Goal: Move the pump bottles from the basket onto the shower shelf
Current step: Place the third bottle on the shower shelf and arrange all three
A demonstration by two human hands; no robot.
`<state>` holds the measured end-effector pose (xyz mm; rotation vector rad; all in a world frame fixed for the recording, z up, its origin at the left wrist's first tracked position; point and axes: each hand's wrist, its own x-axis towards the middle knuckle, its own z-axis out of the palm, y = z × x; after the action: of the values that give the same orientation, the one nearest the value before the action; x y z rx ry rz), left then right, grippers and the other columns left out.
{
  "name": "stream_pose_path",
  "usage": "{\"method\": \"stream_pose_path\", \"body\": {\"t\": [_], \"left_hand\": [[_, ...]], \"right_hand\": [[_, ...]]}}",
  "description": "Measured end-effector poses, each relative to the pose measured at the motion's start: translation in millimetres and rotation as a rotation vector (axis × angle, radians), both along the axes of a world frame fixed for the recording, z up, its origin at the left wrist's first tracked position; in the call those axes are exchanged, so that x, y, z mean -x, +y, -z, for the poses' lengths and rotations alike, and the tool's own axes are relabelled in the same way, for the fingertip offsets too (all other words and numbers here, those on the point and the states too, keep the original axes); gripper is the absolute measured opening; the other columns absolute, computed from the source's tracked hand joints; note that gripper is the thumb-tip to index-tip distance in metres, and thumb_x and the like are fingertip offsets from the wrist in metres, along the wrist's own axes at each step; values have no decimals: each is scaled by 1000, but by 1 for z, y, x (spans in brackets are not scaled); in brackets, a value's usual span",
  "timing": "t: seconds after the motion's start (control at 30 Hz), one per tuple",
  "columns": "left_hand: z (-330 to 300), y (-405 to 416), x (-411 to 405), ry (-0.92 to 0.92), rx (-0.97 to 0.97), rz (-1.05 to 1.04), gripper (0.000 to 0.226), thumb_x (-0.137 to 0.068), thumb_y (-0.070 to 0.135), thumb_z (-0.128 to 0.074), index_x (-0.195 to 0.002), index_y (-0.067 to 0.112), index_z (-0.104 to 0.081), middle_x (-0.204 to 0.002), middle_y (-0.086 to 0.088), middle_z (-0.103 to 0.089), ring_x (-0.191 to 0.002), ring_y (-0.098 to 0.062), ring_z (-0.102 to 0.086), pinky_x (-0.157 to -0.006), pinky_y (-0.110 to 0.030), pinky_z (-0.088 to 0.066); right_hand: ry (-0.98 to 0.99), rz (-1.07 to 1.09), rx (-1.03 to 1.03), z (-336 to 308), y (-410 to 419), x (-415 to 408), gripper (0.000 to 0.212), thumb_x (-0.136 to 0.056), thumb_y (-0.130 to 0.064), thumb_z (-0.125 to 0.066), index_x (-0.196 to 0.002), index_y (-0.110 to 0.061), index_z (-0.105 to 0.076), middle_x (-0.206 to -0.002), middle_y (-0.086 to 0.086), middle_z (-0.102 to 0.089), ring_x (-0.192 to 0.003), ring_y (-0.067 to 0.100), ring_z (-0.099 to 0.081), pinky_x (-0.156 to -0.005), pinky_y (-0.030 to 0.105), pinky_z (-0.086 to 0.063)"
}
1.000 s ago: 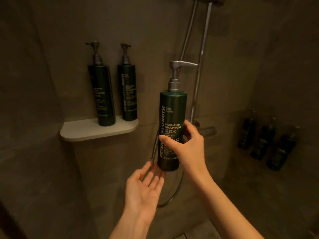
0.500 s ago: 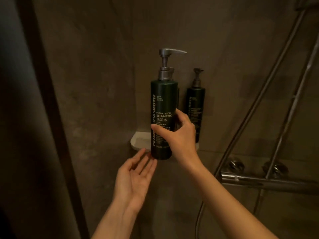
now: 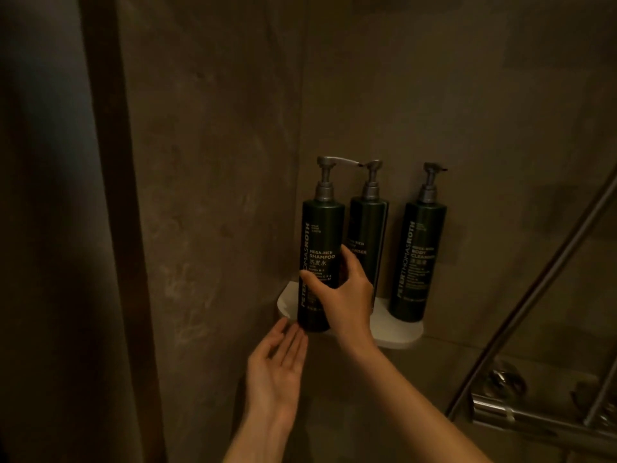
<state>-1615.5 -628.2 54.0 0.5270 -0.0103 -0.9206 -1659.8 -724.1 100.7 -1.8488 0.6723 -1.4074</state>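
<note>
My right hand [image 3: 344,295] grips a dark green shampoo pump bottle [image 3: 320,235] around its lower half and holds it upright at the left front edge of the white corner shelf [image 3: 397,332]. Whether its base rests on the shelf I cannot tell. My left hand [image 3: 277,372] is open, palm up, fingertips just under the bottle's base. Two more dark green pump bottles stand on the shelf: a middle bottle [image 3: 369,228], partly hidden by my hand, and a body cleanser bottle [image 3: 420,248] on the right. The basket is out of view.
Dark stone walls meet in the corner behind the shelf. A chrome shower rail [image 3: 534,289] slants up at the right, above a chrome mixer bar [image 3: 521,419] with knobs. A dark vertical frame [image 3: 110,228] runs down the left side.
My right hand has carried the shampoo bottle to the shelf's left front edge. My left hand followed below it. The view shifted so both other bottles show.
</note>
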Motion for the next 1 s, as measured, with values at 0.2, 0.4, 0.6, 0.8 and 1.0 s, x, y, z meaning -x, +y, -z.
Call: {"method": "stream_pose_path", "body": {"t": [0.2, 0.4, 0.6, 0.8, 1.0], "left_hand": [[13, -2, 0, -364, -64, -97, 30, -94, 3, -38, -114, 8, -59, -122, -15, -61, -115, -24, -57, -101, -37, -42], [11, -4, -2, -687, -123, -120, 32, -94, 7, -43, -122, 15, -57, -123, -4, -62, -116, -13, -57, -104, -34, -41], [10, -24, -15, -959, -225, -131, 34, -98, 22, -40, -131, 25, -51, -132, 5, -56, -123, -6, -49, -106, -30, -37], [1, -43, -32, -1029, -310, -152, 41, -99, 31, -35, -137, 20, -44, -138, -4, -52, -127, -14, -47, -111, -42, -35], [-3, -48, -30, -1275, -428, -259, 43, -95, 16, -46, -137, 22, -42, -131, 5, -52, -117, -7, -50, -102, -31, -42]], "right_hand": [[3, -18, 46, 14, 0, 0, 74, -75, -33, -74, -139, -26, -37, -130, -13, -49, -122, 4, -47, -104, 30, -42], [20, 19, 69, 24, 1, 3, 75, -79, -26, -72, -143, -22, -32, -138, -7, -45, -129, 6, -42, -108, 36, -41], [53, 108, 77, 20, 1, -15, 72, -84, -22, -67, -145, -18, -29, -144, 2, -42, -132, 14, -39, -110, 27, -32], [72, 89, 44, 14, -5, -27, 70, -87, -20, -63, -146, -16, -27, -145, 5, -40, -133, 17, -38, -108, 27, -31], [89, 112, 297, 33, 4, -1, 47, -96, -21, -49, -141, -19, -37, -142, -1, -43, -129, 8, -41, -108, 27, -37]]}}
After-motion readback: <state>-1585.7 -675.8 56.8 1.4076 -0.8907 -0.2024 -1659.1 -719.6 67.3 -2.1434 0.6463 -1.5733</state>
